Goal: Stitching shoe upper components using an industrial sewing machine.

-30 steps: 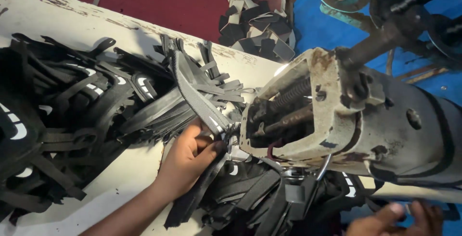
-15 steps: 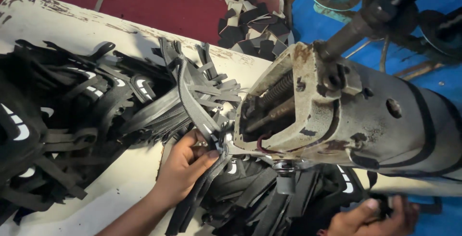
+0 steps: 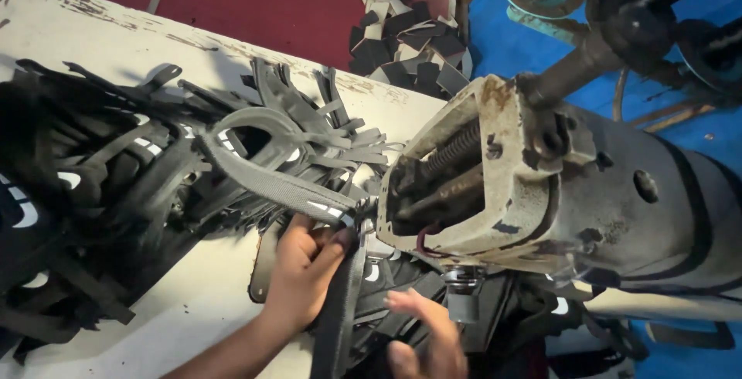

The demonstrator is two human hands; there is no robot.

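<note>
A: Count?

B: Two hands seen. One grey webbing strap (image 3: 270,182) is in work, one sewing machine head (image 3: 541,186) is on the white bench (image 3: 193,302). Black strap pieces (image 3: 85,193) are heaped left of the machine, too many to be counted. A second pile of cut pieces (image 3: 406,47) lies at the far bench edge.

A: Strap axis?

B: Long axis runs from upper left down to lower right, looped end toward the heap, near end at the machine's needle area. A tail is bent down past the left hand (image 3: 305,271).

A: Hands?

B: Left hand is closed on the strap just beside the machine foot. Right hand (image 3: 425,340) is blurred, fingers spread, nothing gripped, below the machine head.

A: Versus half a second back?

B: Right hand has been moved in from the lower right corner toward the centre. Left hand's grip is unchanged.
</note>
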